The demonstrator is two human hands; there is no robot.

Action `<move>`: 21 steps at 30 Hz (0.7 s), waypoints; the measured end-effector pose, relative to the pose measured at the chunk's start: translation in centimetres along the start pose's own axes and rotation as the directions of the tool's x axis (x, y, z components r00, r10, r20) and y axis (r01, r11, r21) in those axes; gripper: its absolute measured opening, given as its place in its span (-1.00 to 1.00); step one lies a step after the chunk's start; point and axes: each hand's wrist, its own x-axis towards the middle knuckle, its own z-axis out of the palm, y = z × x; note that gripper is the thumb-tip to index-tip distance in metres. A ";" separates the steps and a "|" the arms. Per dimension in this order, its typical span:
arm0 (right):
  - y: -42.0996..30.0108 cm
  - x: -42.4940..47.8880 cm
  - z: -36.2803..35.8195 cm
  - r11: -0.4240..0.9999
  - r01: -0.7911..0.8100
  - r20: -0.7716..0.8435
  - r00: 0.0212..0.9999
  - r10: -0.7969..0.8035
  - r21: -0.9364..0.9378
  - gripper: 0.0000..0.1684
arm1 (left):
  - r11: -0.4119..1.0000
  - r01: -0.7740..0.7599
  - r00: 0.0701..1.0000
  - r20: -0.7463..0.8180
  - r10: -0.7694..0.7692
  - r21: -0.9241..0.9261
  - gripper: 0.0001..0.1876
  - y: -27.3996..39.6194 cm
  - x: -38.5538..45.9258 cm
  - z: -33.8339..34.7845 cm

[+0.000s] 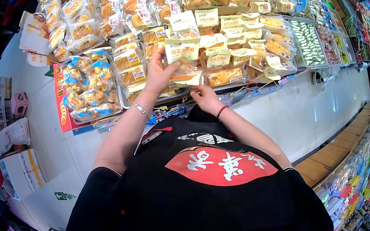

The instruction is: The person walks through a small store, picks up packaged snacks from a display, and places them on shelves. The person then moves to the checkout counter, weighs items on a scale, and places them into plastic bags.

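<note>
My left hand [158,74] grips a cream-and-clear packet of cake [182,50] between thumb and fingers, above the front of a display of packaged baked goods. The packet bears printed writing and stands upright, facing me. Just below it, a second cream wrapper [185,80] with an orange band lies at the display's front edge. My right hand [207,98] has its fingertips drawn together on the lower edge of that wrapper. Similar cream cake packets [218,58] stand in rows to the right. Clear packs of sliced cake [134,74] are stacked to the left.
Bags of small round buns [87,83] with blue print fill a tray at the left. Behind are rows of wrapped round pastries [137,19]. A bin of green-and-white wrapped sweets [307,41] stands at the right. A low wooden ledge [338,143] runs along the right-hand shelving.
</note>
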 end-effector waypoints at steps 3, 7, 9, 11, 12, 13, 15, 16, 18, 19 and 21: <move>-0.1 0.9 -1.2 0.999 0.046 0.025 0.999 -0.045 -0.027 -0.61 | 0.991 0.034 0.998 -0.045 -0.040 -0.127 -0.49 -1.4 0.4 2.3; -0.4 1.3 -2.3 0.999 0.037 0.084 0.996 -0.036 -0.010 -0.65 | 0.992 -0.039 0.998 -0.052 0.033 -0.120 -0.51 -2.9 1.0 3.6; -0.4 1.3 -2.7 0.996 0.059 0.085 0.994 -0.064 0.061 -0.68 | 0.995 -0.104 0.995 -0.011 0.104 0.007 -0.47 -4.0 1.2 3.1; 0.0 1.4 -3.1 0.995 0.081 0.077 0.993 -0.086 0.061 -0.71 | 0.945 -0.230 0.973 0.041 0.227 0.232 -0.43 -5.3 1.1 2.5; 0.2 1.5 -3.3 0.994 0.100 0.074 0.992 -0.102 0.031 -0.73 | 0.864 -0.304 0.951 0.073 0.300 0.402 -0.42 -5.8 0.9 1.9; 0.5 1.6 -3.4 0.988 0.148 0.105 0.983 -0.152 0.044 -0.75 | 0.744 -0.358 0.925 0.108 0.363 0.564 -0.40 -6.1 0.7 1.0; 1.1 1.9 -3.9 0.988 0.136 0.139 0.982 -0.125 -0.068 -0.75 | 0.585 -0.309 0.924 0.091 0.372 0.750 -0.41 -6.7 -0.2 0.5; 1.2 2.4 -3.8 0.994 0.056 0.153 0.987 -0.042 -0.090 -0.74 | 0.744 -0.118 0.985 -0.015 0.170 0.658 -0.42 -6.8 -0.2 0.5; 1.5 2.7 -3.9 0.999 0.048 0.189 0.981 -0.046 -0.007 -0.77 | 0.830 -0.010 0.999 -0.020 0.025 0.558 -0.48 -6.7 -0.1 1.1; 1.5 2.9 -3.9 0.999 0.002 0.185 0.983 -0.012 0.051 -0.78 | 0.838 0.031 0.999 -0.023 -0.022 0.545 -0.49 -6.5 0.1 1.5; 1.2 3.3 -4.0 0.986 -0.111 0.208 0.975 0.084 0.126 -0.75 | 0.834 0.147 0.980 0.034 -0.194 0.532 -0.45 -5.6 1.0 1.8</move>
